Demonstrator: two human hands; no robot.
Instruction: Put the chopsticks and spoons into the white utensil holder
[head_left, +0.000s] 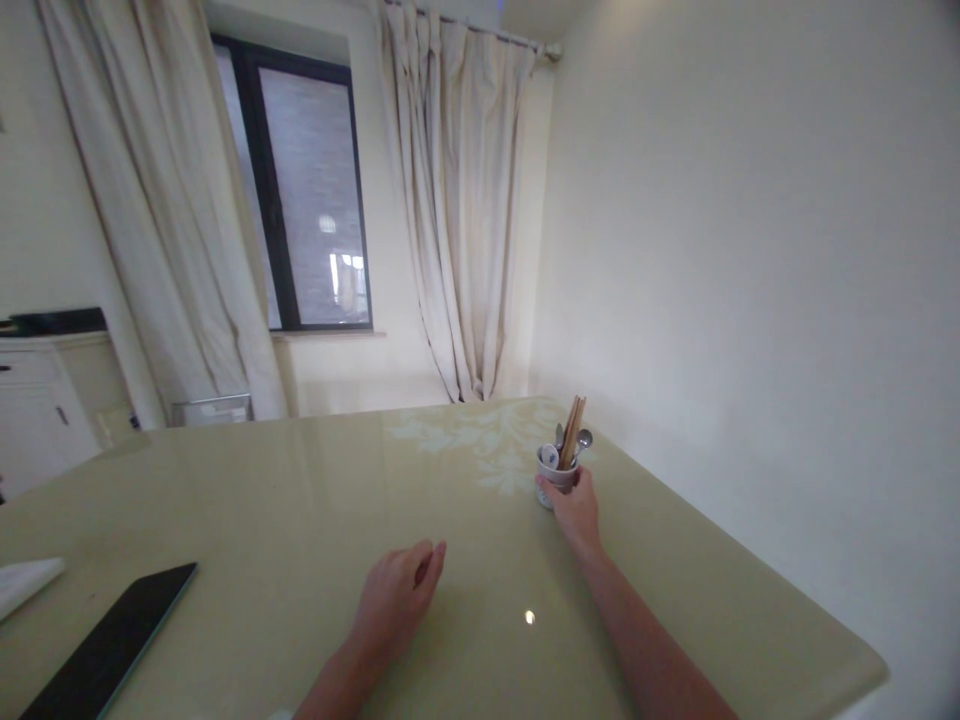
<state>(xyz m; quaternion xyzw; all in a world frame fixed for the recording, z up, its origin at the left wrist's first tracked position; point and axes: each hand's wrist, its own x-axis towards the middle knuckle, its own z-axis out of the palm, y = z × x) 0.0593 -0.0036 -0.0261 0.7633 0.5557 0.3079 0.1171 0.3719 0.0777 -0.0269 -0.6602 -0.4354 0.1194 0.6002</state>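
Hands stand well apart: the right hand [577, 508] is clamped on a small whitish ceramic cup with a grey band [560, 476], thumb on its near left side and fingers curving around the right. The right forearm reaches forward and slants up to the left from the lower right. The left hand [397, 590] is curled into a loose fist, back upward, thumb side toward the cup, low over the glossy pale green surface [262, 500]; whether it touches down, I cannot tell.

The cup is upright near the far right corner, its lower part partly covered by the hand, so its contact with the surface is unclear. From it rise a bundle of light brown wooden chopsticks [573, 430], a shiny metal spoon [584, 439] on the right, a slim metal utensil [559, 435] on the left and a white rounded piece with a small dark mark [550, 457] in front.

Well to the left of the left hand lie a flat black slab with a thin edge [112, 640] and a flat white object [26, 582], cut by the frame. A plain off-white wall [750, 250] runs along the right side; beyond the far edge hang cream cloth curtains [457, 180] beside a dark-framed window [315, 190].
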